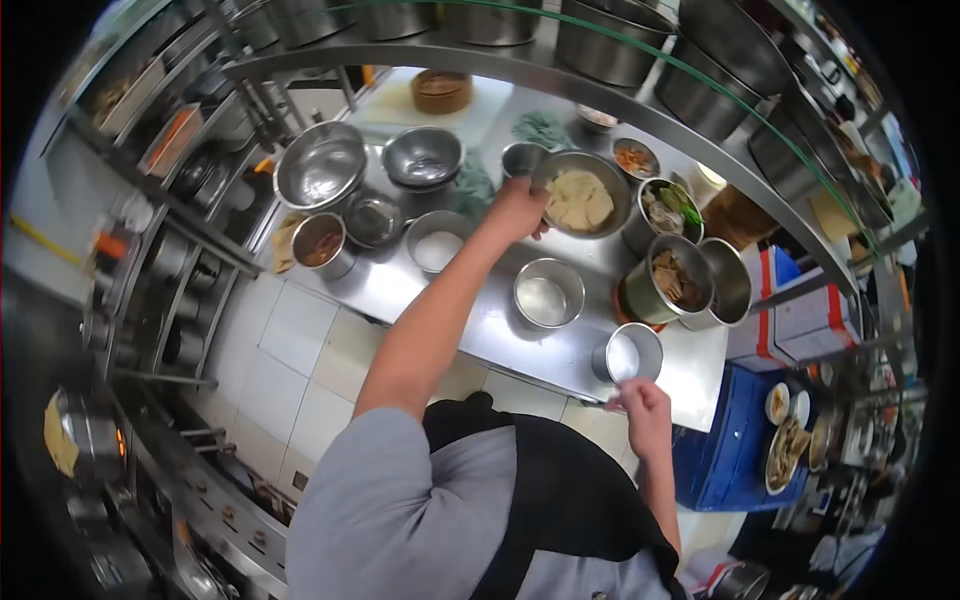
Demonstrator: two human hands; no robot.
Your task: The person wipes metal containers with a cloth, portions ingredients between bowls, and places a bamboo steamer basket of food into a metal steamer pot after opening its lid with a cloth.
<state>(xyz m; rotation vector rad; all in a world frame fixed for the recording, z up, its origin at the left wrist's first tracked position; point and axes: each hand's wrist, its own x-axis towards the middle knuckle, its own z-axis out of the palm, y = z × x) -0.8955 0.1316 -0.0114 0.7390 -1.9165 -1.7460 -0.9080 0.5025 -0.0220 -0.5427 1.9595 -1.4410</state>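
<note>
My left hand [520, 211] is closed on the near-left rim of a round metal bowl [624, 190], which holds a pale yellow, dough-like mass [578, 200]. A small metal pot [523, 158] stands just behind that hand. At the table's near edge, my right hand [643, 399] is closed, right by the lower rim of a metal pot [602, 355] with something white inside. What its fingers hold, if anything, is too small to make out. Between my hands sits a metal pot of pale liquid [548, 293].
Metal bowls [320, 165] and a pot of brown food [320, 243] stand at the left. Pots of greens [672, 208] and brown pieces [676, 280] crowd the right. A shelf [480, 58] with large pots overhangs the back. A blue crate [722, 440] is at right.
</note>
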